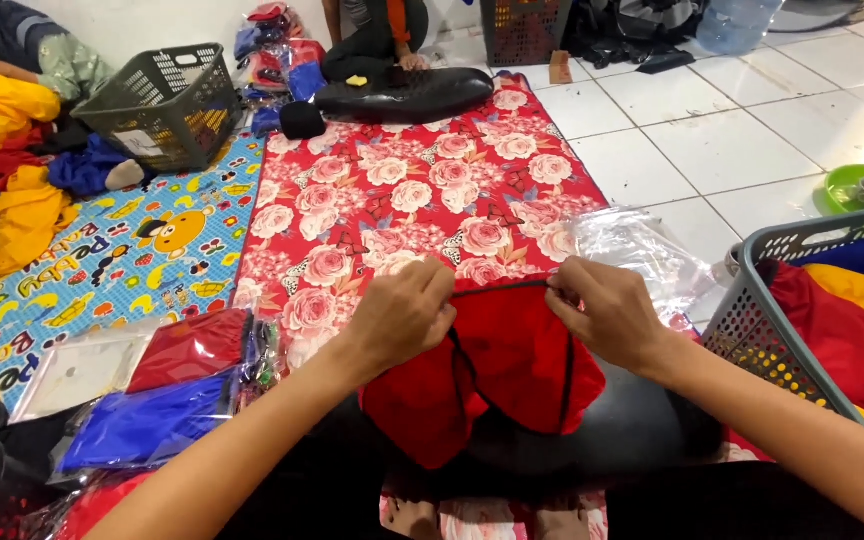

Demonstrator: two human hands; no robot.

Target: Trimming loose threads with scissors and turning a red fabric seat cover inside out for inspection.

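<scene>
Red garment (502, 370) hangs downward, top edge stretched left-right; left hand (402, 315), right hand (612, 315) each pinch it.

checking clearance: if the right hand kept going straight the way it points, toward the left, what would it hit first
Most likely the left hand: the right hand points across the red garment at it, both pinching the same black-trimmed top edge. Depth looks about equal, so nothing else seems between them.

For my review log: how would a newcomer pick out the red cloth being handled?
Find the red rose-patterned mat. At its near edge, the left hand and right hand pinch a plain red cloth. Unlike the bagged red cloth beside it, it is unwrapped, with black trim.
</scene>
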